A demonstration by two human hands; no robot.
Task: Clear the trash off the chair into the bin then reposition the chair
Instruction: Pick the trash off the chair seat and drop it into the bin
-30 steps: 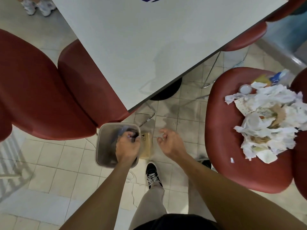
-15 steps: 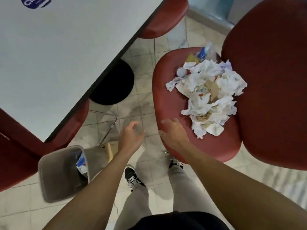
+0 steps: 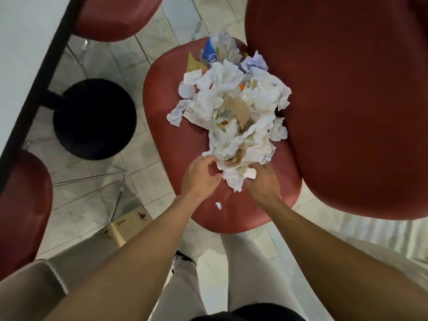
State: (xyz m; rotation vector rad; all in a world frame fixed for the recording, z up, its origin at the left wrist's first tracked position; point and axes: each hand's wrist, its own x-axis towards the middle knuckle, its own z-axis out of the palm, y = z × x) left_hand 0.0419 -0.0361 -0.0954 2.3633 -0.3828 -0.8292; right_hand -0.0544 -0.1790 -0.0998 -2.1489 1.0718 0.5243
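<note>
Both hands are now reaching onto the trash pile (image 3: 234,112), while half a second ago they were hovering short of the seat. The pile of crumpled napkins and wrappers is lying on the red chair (image 3: 176,144) seat, toward its backrest at 3 o'clock. The left hand (image 3: 200,176) is curling its fingers on the near edge of the paper, and the right hand (image 3: 261,181) is pinching the same edge from the other side; both are closing on it, not yet lifting. A small scrap (image 3: 218,205) is lying apart at 6 o'clock. The bin (image 3: 27,293) is showing only its rim, at 8 o'clock. I judge the clearing step is continuing: next, gathering a full handful and carrying it left and down. The tabletop (image 3: 20,47) is standing at 10 o'clock.
</note>
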